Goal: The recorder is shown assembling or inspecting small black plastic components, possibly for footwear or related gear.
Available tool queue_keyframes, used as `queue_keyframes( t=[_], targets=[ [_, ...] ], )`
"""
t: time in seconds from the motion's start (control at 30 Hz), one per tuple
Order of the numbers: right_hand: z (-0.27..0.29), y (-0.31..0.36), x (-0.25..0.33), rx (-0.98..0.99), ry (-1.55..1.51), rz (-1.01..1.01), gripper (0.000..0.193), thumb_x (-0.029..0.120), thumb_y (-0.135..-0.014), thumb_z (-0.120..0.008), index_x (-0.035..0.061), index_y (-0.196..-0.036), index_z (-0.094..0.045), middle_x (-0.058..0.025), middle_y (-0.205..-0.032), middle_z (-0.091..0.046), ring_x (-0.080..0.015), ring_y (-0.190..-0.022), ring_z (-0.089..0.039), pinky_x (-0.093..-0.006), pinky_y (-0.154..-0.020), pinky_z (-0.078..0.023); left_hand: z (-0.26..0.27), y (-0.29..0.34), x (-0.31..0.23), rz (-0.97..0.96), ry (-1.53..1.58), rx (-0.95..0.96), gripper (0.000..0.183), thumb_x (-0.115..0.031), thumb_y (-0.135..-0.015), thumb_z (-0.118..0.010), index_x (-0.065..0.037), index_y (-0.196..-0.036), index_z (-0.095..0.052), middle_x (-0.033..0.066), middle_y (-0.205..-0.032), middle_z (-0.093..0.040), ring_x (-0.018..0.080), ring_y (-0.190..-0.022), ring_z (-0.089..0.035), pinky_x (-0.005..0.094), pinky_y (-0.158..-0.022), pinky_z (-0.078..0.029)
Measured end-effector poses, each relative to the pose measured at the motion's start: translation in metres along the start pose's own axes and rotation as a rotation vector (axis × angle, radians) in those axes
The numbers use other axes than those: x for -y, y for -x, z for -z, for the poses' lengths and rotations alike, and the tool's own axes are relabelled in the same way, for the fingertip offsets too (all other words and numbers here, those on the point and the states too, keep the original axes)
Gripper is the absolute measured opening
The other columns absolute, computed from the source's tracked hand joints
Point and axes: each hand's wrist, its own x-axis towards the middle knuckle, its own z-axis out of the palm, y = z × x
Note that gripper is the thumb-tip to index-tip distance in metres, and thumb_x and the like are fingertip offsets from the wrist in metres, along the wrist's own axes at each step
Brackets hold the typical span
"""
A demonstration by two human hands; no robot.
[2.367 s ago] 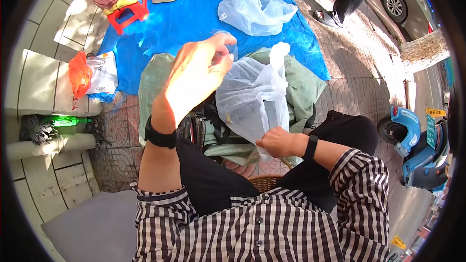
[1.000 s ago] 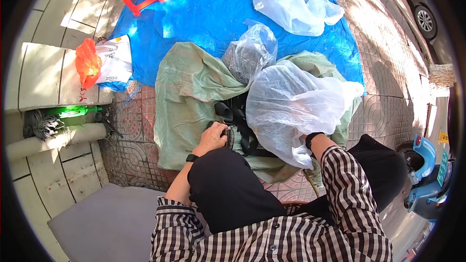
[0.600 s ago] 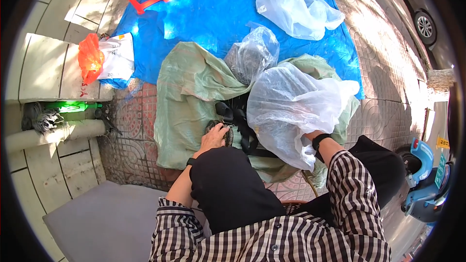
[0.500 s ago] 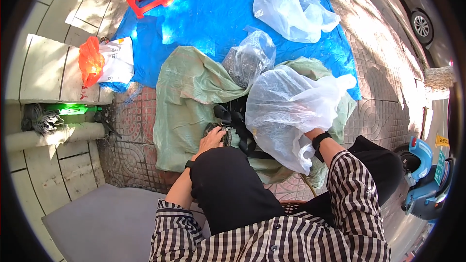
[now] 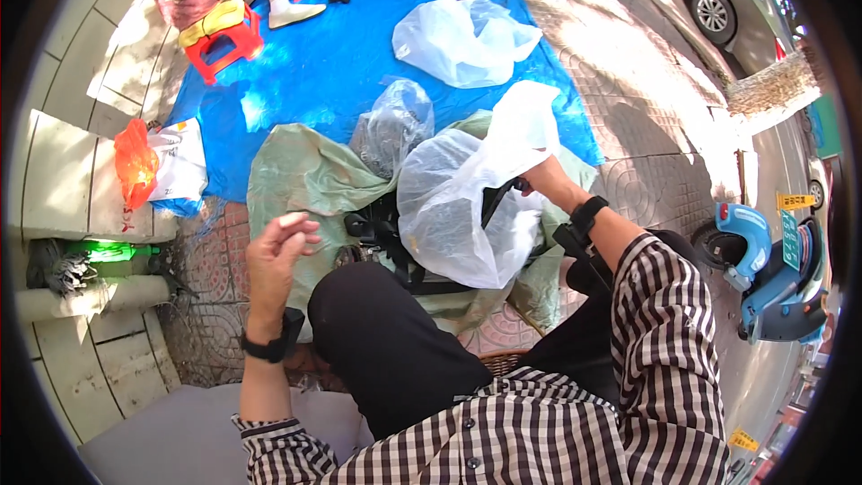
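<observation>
**Strap point(image 5: 496, 205) up in right hand point(image 5: 549, 180); left hand point(image 5: 277, 256) lifted away**

Strap, dark, slants across the right part of the clear bag point(image 5: 435, 207); right fingers closed round its upper end. Whether they also pinch the bag's film: cannot tell. Left fingers loosely curled, slightly apart; nothing seen in them.

Change, last half second: left hand was down beside the black straps point(image 5: 386, 238), now raised, left of the knee point(image 5: 355, 301). Right hand has risen from the bag's near right side toward its far right. Judged meaning: handling now rests with the right hand alone; left is free.

Clear bag lies over the green sack point(image 5: 292, 166). Beyond it, to the left, a filled bag point(image 5: 392, 133); farther, the blue sheet point(image 5: 305, 72) and red stool point(image 5: 232, 47). Scooter point(image 5: 763, 256) well right.
</observation>
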Motion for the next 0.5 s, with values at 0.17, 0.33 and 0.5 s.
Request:
queue_keyframes(
  t=[0.17, 0.33, 0.5],
  targets=[
    [0.054, 0.03, 0.007, 0.118, -0.259, -0.112, 0.01, 0.006, -0.084, -0.059, -0.0015, -0.09, -0.061, -0.0047, -0.072, -0.061, -0.013, -0.051, -0.058, -0.0262, -0.048, -0.052, -0.04, 0.033, -0.098, -0.226, 0.138, 0.148, 0.019, -0.001, -0.087, -0.049, 0.004, -0.103, -0.058, 0.0135, -0.099, -0.064, 0.0163, -0.084, -0.063, 0.0264, -0.073, -0.049],
    [0.067, 0.081, 0.043, 0.259, -0.492, -0.173, 0.012, 0.012, -0.086, -0.061, 0.0012, -0.09, -0.06, 0.0003, -0.071, -0.057, -0.0084, -0.058, -0.057, -0.0244, -0.055, -0.053, -0.106, 0.042, -0.107, -0.143, 0.24, 0.409, 0.034, -0.006, -0.086, -0.053, 0.002, -0.119, -0.049, 0.014, -0.115, -0.057, 0.0208, -0.101, -0.058, 0.0319, -0.085, -0.047],
    [0.06, 0.103, 0.062, 0.365, -0.629, -0.127, 0.012, 0.011, -0.086, -0.062, 0.0002, -0.091, -0.059, 0.0001, -0.072, -0.057, -0.0094, -0.059, -0.057, -0.0252, -0.057, -0.053, -0.16, 0.023, -0.084, -0.084, 0.231, 0.457, 0.05, -0.008, -0.084, -0.058, -0.001, -0.129, -0.039, 0.0146, -0.127, -0.046, 0.022, -0.113, -0.048, 0.0331, -0.091, -0.043]
  ],
)
